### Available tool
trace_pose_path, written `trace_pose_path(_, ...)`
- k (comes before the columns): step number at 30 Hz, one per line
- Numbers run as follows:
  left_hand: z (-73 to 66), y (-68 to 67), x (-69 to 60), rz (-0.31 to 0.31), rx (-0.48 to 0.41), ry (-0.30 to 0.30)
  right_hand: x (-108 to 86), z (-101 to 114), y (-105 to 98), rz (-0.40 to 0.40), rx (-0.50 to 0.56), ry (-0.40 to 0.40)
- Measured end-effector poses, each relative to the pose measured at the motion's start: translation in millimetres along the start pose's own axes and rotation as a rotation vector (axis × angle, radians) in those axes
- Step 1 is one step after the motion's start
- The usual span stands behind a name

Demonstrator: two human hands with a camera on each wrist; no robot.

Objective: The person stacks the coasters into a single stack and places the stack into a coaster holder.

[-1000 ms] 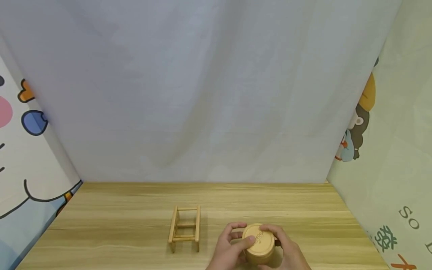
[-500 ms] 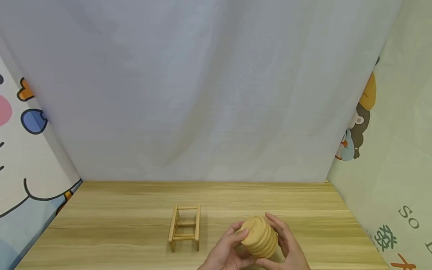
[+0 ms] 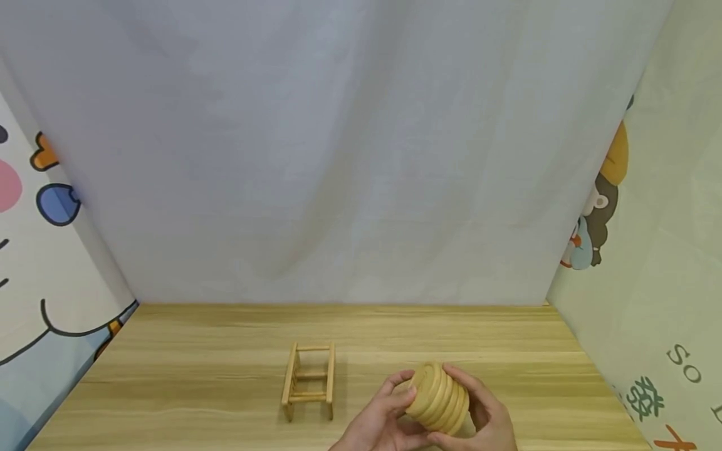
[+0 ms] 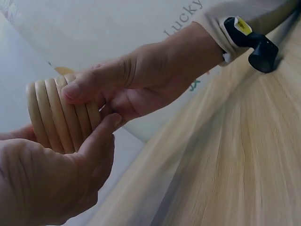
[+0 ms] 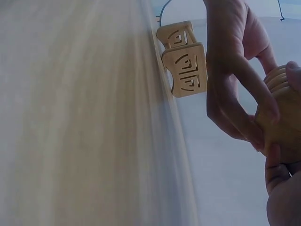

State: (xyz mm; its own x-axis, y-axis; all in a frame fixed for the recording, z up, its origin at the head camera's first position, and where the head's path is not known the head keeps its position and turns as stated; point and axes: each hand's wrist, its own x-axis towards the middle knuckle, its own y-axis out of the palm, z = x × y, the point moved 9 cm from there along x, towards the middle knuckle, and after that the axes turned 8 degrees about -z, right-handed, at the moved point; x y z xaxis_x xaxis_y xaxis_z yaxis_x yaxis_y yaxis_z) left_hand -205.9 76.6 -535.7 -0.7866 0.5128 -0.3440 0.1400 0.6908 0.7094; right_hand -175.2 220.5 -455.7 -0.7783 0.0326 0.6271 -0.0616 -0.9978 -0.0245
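Observation:
A tilted stack of several round wooden coasters (image 3: pixel 442 404) is held above the table between both hands. My left hand (image 3: pixel 380 416) grips the stack's left side, its thumb on the round end face. On the opposite side my right hand (image 3: pixel 485 416) grips the coasters, fingers over the top and thumb below. In the left wrist view the rims of the coasters (image 4: pixel 51 115) lie against one another. To the left of the hands, a small wooden coaster rack (image 3: pixel 330 373) stands on the table; cutout patterns mark the rack's side (image 5: pixel 186 70) in the right wrist view.
The wood-grain table (image 3: pixel 197 363) ends at a grey-white cloth (image 3: pixel 338 188) behind. Printed cloth panels stand on the left (image 3: pixel 62 300) and right (image 3: pixel 637 263). In the left wrist view a small black device (image 4: pixel 261 54) is strapped to the right wrist.
The coaster stack has gone from nearly upright to tilted, its end face turning toward the left. Both hands have shifted their grip around it. The rack stays where it was.

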Motion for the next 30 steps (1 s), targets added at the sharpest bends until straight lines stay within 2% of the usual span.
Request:
trace_pose_path(6, -6.6, 1.1, -7.5, -0.034, 0.102, 0.057, 0.3, -0.2, 0.0, 0.020, 0.039, -0.016)
trace_pose_path(8, -11.1, 1.8, -9.8, -0.043, 0.137, 0.104, 0.4, -1.0, 0.0, 0.021, 0.042, -0.007)
trace_pose_path(10, -18.3, 4.4, -13.4, -0.057, 0.197, 0.191, 0.3, -1.9, -0.2, 0.021, 0.041, 0.000)
trace_pose_path(13, -29.1, 7.1, -19.6, -0.126, 0.284, 0.319, -0.1, -4.0, -0.3, 0.022, 0.034, 0.016)
trace_pose_path(17, -37.3, 7.5, -26.7, -0.232, 0.357, 0.423, -0.8, -7.1, 0.0, 0.019, 0.016, 0.044)
trace_pose_path(22, -41.4, 5.7, -32.9, -0.305, 0.390, 0.528, -1.7, -9.1, 1.1, 0.019, 0.036, 0.048)
trace_pose_path(24, -42.8, 7.2, -36.0, -0.316, 0.423, 0.563, -2.1, -9.6, 1.6, 0.022, 0.044, 0.045)
trace_pose_path(26, -43.6, 9.8, -38.6, -0.303, 0.449, 0.572, -2.4, -10.4, 1.8, 0.022, 0.035, 0.054)
trace_pose_path(30, -45.4, 12.6, -40.0, -0.252, 0.471, 0.551, -3.1, -10.9, 2.9, 0.019, -0.012, 0.113)
